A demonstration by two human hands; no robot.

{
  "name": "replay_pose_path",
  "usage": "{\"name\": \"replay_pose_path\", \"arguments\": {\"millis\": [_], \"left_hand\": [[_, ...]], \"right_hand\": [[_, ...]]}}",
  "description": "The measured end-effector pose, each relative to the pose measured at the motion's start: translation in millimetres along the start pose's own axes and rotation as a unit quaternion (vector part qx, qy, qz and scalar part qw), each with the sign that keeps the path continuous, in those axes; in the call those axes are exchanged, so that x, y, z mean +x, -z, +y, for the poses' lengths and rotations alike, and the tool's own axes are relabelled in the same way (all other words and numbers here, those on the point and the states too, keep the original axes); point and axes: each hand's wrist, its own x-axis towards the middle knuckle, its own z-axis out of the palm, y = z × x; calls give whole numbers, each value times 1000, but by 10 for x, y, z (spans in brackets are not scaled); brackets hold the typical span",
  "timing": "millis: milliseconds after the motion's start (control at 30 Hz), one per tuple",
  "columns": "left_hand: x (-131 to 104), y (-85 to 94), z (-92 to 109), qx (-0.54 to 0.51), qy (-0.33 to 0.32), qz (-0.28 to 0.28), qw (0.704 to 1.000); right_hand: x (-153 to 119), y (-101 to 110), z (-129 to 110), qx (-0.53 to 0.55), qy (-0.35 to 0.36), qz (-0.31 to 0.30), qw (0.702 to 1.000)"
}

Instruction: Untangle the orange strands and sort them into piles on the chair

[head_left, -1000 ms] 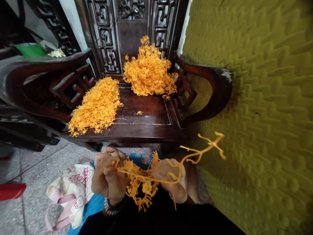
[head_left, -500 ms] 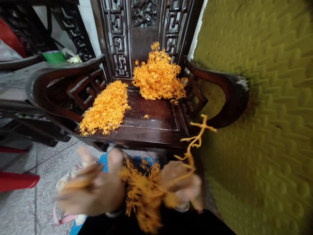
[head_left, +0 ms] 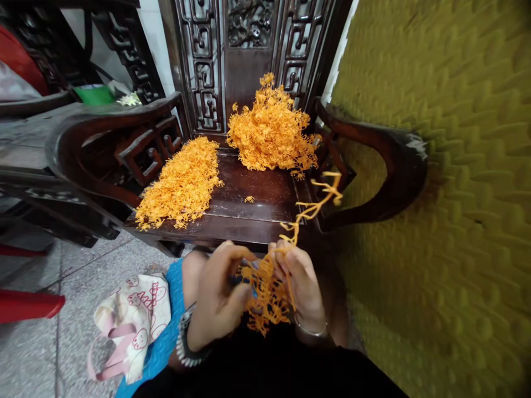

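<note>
Above my lap, my right hand pinches a thin orange plastic strand with small branching legs, which sticks up past my fingers toward the chair. My left hand is beside it, thumb and index finger apart, close to a cluster of orange spidery pieces. That cluster hangs between my hands over the dark clothing. Whether anything sits behind my left fingers is hidden. On the chair seat, a flat heap of small orange spider-shaped pieces lies left, a taller pile stands at the back right, and one loose piece lies between.
A dark carved wooden chair faces me, its curved armrests on both sides. Olive textured padding covers the right side. A cream printed bag lies on the floor by blue material. A red object juts in from the left.
My left hand has moved right and up to the orange cluster. My right hand has risen slightly inward, still with the strand. The cluster has shifted up and right.
</note>
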Motion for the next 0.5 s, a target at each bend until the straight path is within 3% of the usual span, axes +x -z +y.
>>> {"name": "replay_pose_path", "arguments": {"millis": [33,100,200,333,500], "left_hand": [[29,-38,-27,39,-12,-79,996],[71,-73,-79,56,-20,-179,982],[90,-71,-132,118,-57,-249,960],[49,-68,-133,217,-148,-236,935],[-23,-71,-116,239,-149,-181,942]], "right_hand": [[6,6,-20,-16,15,-21,1000],[1,40,-55,-63,38,-66,995],[-5,90,-72,-166,40,-82,982],[17,108,-21,-264,40,-56,962],[1,158,32,-367,51,-45,928]]}}
